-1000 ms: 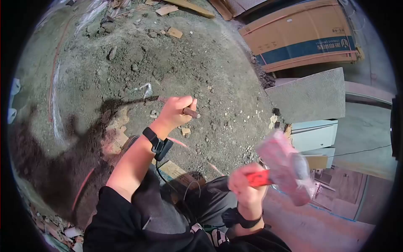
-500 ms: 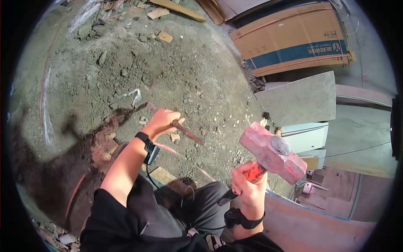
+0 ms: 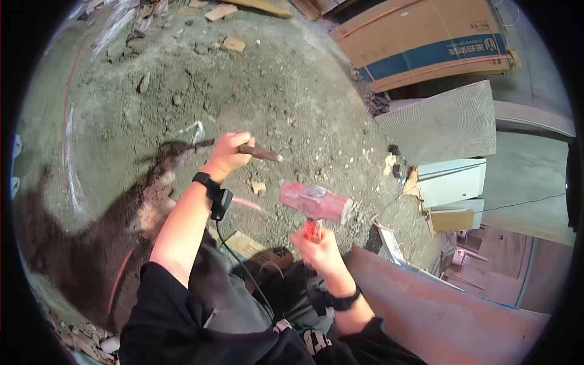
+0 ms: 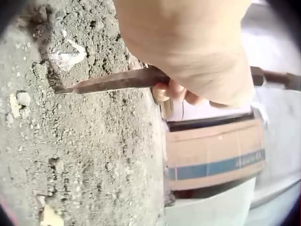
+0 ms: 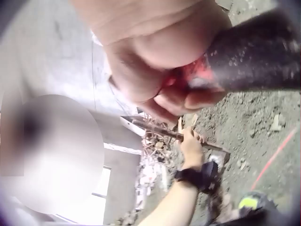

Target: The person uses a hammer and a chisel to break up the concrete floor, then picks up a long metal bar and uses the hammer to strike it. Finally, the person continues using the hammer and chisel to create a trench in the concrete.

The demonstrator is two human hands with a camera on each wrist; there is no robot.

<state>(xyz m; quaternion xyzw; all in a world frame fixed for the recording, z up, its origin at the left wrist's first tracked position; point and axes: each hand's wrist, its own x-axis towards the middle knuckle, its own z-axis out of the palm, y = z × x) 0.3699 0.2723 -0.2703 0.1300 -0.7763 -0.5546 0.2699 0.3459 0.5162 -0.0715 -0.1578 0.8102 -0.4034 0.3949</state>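
My left hand (image 3: 230,153) grips a rusty steel chisel (image 3: 261,153) around its shaft, with the struck end sticking out past the thumb side. In the left wrist view the chisel (image 4: 113,81) runs down to the rough ground, its narrow tip at loose grey dirt. My right hand (image 3: 319,248) holds a sledgehammer (image 3: 316,202) by its red and black handle. The hammer's worn reddish head is up in front of me, just right of and nearer than the chisel's end, apart from it in the head view. In the right wrist view the dark handle (image 5: 254,52) passes through my curled fingers.
Crumbly soil and rubble (image 3: 182,91) cover the ground ahead. A clear plastic scrap (image 3: 198,131) lies near the chisel's lower end. To the right are a large cardboard carton (image 3: 426,45), a grey slab (image 3: 447,118) and white panels (image 3: 453,182). A flattened cardboard piece (image 3: 246,246) lies by my legs.
The sledgehammer has swung from the right leftwards, closer to the chisel, its head turning nearly level. The chisel's upper end dipped towards me, then came back up; my left hand keeps its grip.
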